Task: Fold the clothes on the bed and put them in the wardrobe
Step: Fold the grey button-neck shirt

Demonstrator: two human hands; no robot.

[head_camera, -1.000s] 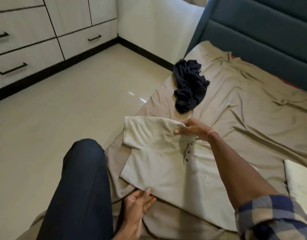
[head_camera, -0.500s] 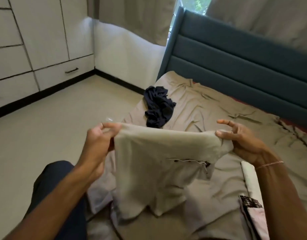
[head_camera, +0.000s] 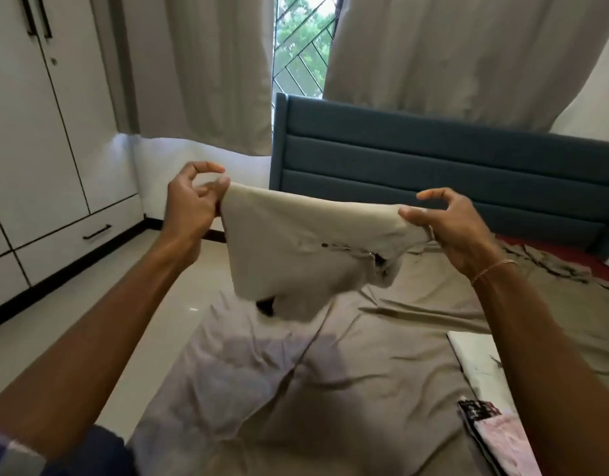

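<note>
- Pinching the beige shirt (head_camera: pixel 296 242) by its top corners, your left hand (head_camera: pixel 189 204) and right hand (head_camera: pixel 457 225) hold it mid-frame above the bed (head_camera: pixel 364 372).
- Folding step, as I judge it; next, lay it flat and halve it.

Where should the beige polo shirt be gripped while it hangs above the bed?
At the two ends of its top edge, one from each side. The beige polo shirt hangs from that taut edge, with the left hand pinching one corner and the right hand the other; corner pinches likely keep it hanging flat.
</note>
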